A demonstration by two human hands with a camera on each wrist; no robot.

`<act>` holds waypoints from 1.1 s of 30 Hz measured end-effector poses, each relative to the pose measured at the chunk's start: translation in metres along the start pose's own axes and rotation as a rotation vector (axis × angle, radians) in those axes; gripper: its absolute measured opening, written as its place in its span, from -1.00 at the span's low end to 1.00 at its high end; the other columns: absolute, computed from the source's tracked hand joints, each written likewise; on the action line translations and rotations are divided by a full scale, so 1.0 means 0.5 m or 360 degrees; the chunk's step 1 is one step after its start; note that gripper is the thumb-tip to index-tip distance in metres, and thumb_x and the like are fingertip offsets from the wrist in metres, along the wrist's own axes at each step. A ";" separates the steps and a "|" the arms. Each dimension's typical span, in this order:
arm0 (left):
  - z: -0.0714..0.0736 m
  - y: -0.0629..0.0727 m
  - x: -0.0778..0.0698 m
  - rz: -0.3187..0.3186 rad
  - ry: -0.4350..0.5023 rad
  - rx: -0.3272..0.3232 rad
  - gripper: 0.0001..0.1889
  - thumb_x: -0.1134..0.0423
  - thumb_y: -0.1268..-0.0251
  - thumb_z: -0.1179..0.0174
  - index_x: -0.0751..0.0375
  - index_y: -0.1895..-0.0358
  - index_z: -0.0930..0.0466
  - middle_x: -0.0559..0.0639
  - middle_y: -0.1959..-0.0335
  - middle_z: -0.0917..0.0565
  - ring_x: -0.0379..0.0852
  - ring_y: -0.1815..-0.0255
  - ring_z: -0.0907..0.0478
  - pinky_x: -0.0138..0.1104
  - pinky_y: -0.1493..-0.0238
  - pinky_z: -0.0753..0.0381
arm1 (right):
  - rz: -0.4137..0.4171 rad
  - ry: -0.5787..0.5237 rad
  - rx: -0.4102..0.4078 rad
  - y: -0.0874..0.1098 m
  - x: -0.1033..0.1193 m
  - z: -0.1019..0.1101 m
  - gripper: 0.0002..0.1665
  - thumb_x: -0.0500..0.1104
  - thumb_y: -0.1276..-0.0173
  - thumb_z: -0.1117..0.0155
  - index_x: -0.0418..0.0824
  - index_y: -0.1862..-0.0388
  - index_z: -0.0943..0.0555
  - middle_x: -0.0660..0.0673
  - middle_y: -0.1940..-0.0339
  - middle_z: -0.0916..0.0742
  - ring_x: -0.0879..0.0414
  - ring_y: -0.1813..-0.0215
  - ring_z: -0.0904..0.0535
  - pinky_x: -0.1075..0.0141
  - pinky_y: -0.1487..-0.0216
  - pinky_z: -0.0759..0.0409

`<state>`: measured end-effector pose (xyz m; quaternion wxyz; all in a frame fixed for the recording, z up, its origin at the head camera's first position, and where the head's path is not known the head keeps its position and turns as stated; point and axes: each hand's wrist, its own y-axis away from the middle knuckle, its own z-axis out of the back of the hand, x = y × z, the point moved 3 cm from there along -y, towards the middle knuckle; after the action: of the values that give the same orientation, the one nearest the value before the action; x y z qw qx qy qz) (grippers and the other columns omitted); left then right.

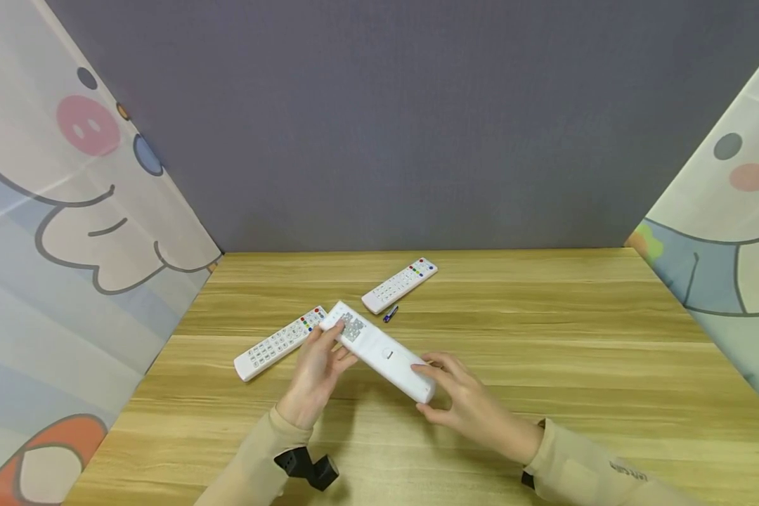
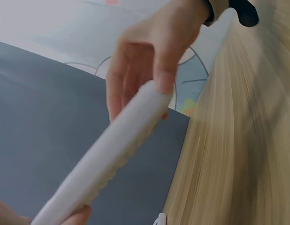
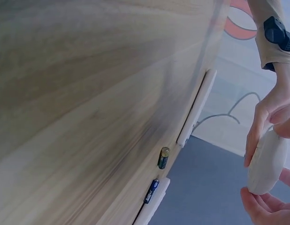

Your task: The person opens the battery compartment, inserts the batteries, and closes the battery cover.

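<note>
A white remote control (image 1: pixel 386 353) is held above the wooden table with its back, which bears a grey label, turned up. My left hand (image 1: pixel 316 374) grips its far-left end, thumb on the label side and fingers underneath. At the opposite end my right hand (image 1: pixel 464 397) pinches the remote between thumb and fingers. From the left wrist view, the remote (image 2: pixel 107 140) appears edge-on, buttons on its lower side, with the right hand (image 2: pixel 154 56) at the upper end. In the right wrist view, both hands meet around the remote (image 3: pixel 267 164).
Two more white remotes lie buttons up, one at left (image 1: pixel 281 344) and one farther back (image 1: pixel 400 284). A small blue battery (image 3: pixel 151 191) lies beside the back one. Another battery (image 3: pixel 164 158) is on the table (image 1: pixel 575 337), hidden in the head view. A grey panel (image 1: pixel 417 126) stands behind.
</note>
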<state>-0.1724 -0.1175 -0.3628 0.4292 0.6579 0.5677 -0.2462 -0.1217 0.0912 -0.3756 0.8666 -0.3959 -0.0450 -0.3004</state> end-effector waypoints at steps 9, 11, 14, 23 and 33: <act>-0.011 0.015 -0.015 -0.0170 -0.0128 0.0126 -0.63 0.25 -0.33 0.08 0.23 -0.16 -0.18 0.07 0.04 -0.40 -0.06 0.12 -0.51 -0.28 0.08 -0.55 | -0.0190 -0.0283 -0.0060 -0.003 0.007 0.008 -0.37 -0.24 0.18 -0.44 -0.28 0.02 -0.50 -0.22 0.04 -0.52 -0.08 0.07 -0.51 0.23 0.08 -0.56; -0.015 0.016 -0.018 -0.0202 -0.0123 0.0160 -0.60 0.25 -0.33 0.08 0.21 -0.19 -0.15 0.07 0.02 -0.39 -0.07 0.10 -0.50 -0.26 0.03 -0.52 | -0.0277 -0.0337 -0.0047 -0.002 0.008 0.010 -0.37 -0.24 0.17 -0.44 -0.24 0.01 -0.50 -0.18 0.02 -0.52 -0.04 0.05 -0.51 0.25 0.08 -0.57; -0.019 0.020 -0.022 -0.0249 -0.0135 0.0215 -0.57 0.25 -0.32 0.07 0.19 -0.22 -0.12 0.05 0.02 -0.40 -0.10 0.11 -0.51 -0.24 -0.01 -0.50 | -0.0422 -0.0475 -0.0019 -0.001 0.010 0.011 -0.38 -0.25 0.13 -0.43 -0.19 -0.01 -0.50 -0.14 0.00 -0.52 0.06 0.03 -0.49 0.29 0.09 -0.57; -0.031 0.037 -0.027 -0.0387 -0.0227 0.0329 -0.39 0.42 -0.23 0.03 0.16 -0.32 0.06 0.14 -0.01 -0.41 -0.12 0.08 -0.49 -0.24 -0.08 -0.44 | -0.0669 -0.1138 0.0003 -0.006 0.011 0.015 -0.46 -0.36 -0.01 -0.34 -0.34 -0.03 -0.46 -0.26 0.01 -0.53 0.21 0.04 -0.47 0.35 0.02 -0.52; -0.041 0.043 -0.017 -0.0446 -0.0345 0.0312 -0.22 0.46 -0.09 -0.11 0.03 -0.35 0.10 0.12 0.09 -0.40 -0.12 0.17 -0.51 -0.22 0.00 -0.50 | -0.0897 -0.1599 0.0142 -0.009 0.012 0.019 -0.44 -0.38 -0.09 -0.24 -0.52 -0.09 -0.34 -0.32 -0.01 -0.48 0.14 0.07 -0.50 0.29 0.09 -0.57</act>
<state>-0.1571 -0.1044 -0.3391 0.3832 0.5807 0.5775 -0.4270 -0.1178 0.0928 -0.3645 0.6413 -0.4257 -0.5673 -0.2928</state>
